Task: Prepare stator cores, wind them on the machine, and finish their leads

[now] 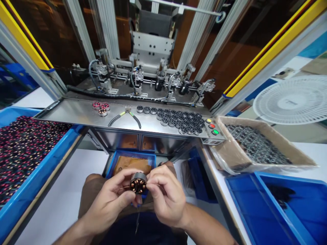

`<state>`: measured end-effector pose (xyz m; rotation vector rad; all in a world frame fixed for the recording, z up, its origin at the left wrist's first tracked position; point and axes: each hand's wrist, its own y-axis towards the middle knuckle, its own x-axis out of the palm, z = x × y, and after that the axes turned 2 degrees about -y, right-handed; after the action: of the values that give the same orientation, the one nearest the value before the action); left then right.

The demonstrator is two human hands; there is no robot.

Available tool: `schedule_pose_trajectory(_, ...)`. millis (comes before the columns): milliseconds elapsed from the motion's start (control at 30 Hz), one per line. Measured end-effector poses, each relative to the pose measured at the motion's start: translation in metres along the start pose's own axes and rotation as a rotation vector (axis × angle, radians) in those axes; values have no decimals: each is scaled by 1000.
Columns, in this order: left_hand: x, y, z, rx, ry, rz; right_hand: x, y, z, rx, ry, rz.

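My left hand (pixel 116 194) grips a small round motor stator (pixel 138 183) by its sides, fingers and thumb closed around it. Copper windings show on the face turned toward me, and the outer ring is grey. Beside it, my right hand (pixel 166 194) is closed in a pinch on a thin copper wire that runs out from the stator's right side. More wire sticks out at the left, and a loose strand (pixel 137 223) hangs below. Both hands are over my lap, in front of the metal shelf (pixel 76 110).
On the shelf lie pliers (pixel 127 117), a few red-and-copper stators (pixel 102 108) and many dark motor parts (pixel 178 119). A button box (pixel 212 126) sits at its right end. Blue bin (pixel 58 149) left, carton (pixel 301 160) and blue trays (pixel 245 200) right. Behind stands a machine (pixel 153 47).
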<state>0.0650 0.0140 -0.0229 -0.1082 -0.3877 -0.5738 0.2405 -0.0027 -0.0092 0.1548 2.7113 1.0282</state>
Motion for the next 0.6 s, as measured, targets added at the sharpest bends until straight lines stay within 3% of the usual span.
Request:
schedule_pose_trajectory(200,-3,3,-2,-20,39,43,-6,3,1,-18,-85,-63)
schedule_pose_trajectory(333,-6,1,-6,-5,5,6,-9,5,-2,-11,-144,-59)
schedule_pose_trajectory(467,-6,0,-8,70,-113,-47,-9,8,-6,11,-147,5)
schedule_pose_trajectory(600,-3,1,-4,160,-245,10,-7,8,-8,70,-92,10)
